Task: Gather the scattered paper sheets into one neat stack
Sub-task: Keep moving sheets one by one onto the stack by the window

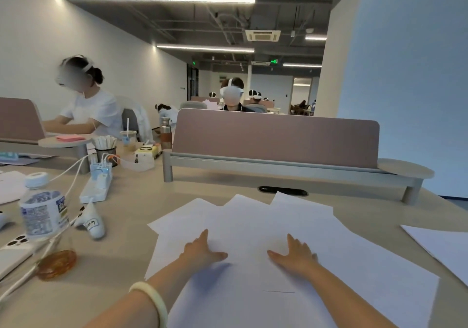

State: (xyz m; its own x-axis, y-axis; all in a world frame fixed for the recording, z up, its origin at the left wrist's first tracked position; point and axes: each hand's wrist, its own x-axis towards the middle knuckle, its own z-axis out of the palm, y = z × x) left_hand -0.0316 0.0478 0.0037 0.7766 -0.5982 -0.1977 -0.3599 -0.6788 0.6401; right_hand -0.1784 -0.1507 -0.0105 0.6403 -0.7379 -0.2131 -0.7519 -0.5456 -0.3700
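Observation:
Several white paper sheets (253, 226) lie fanned and overlapping on the beige desk in front of me, their corners pointing different ways. My left hand (202, 250) rests flat on the sheets left of the middle, fingers spread. My right hand (295, 253) lies flat on them right of the middle, also spread. Neither hand grips a sheet. One more white sheet (438, 249) lies apart at the desk's right edge.
A water bottle (44, 213), an amber glass dish (56, 264), a phone (15, 251), a power strip with cables (97, 183) and a small white device (92, 222) crowd the left. A pink divider on a shelf (276, 140) stands behind. People sit beyond.

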